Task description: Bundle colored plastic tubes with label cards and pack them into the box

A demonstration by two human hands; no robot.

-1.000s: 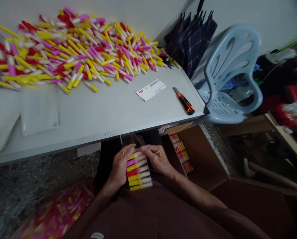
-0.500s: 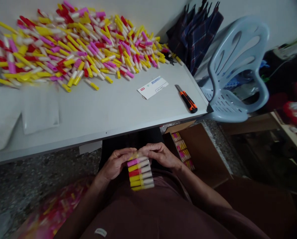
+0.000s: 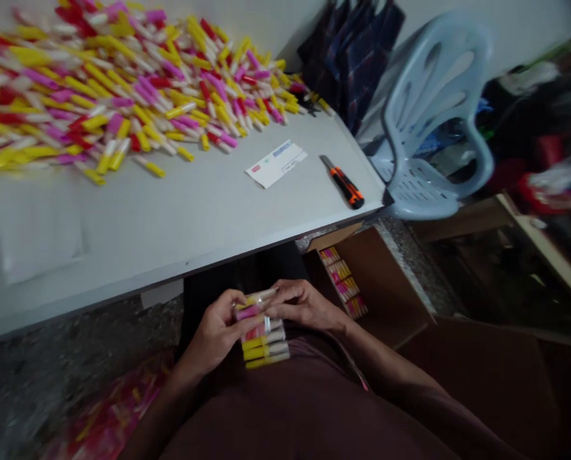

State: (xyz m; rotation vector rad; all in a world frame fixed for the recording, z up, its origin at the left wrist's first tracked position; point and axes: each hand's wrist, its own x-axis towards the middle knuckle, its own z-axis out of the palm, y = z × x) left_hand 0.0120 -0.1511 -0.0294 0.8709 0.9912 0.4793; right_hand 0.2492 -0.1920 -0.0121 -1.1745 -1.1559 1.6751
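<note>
A flat row of two-tone tubes (image 3: 266, 348), yellow, pink and red at one end and whitish at the other, lies against my lap below the table edge. My left hand (image 3: 221, 329) grips the left side of its upper part, fingers bent round it. From the right, my right hand (image 3: 299, 303) pinches the whitish ends at the top. The fingers cover part of the upper tubes, and whether a clear wrapper encloses them is too blurred to tell.
A big pile of similar tubes (image 3: 137, 96) covers the back of the table (image 3: 209, 204). A card (image 3: 276, 164) and an orange-black cutter (image 3: 345, 184) lie near its right end. Beyond are an umbrella (image 3: 352, 64) and blue chair (image 3: 439, 115); below, a cardboard box (image 3: 391, 287) holds tube bundles.
My left fingers have moved onto the front of the row, covering more of its upper tubes. My right fingers have shifted along the top. The table view has slid left.
</note>
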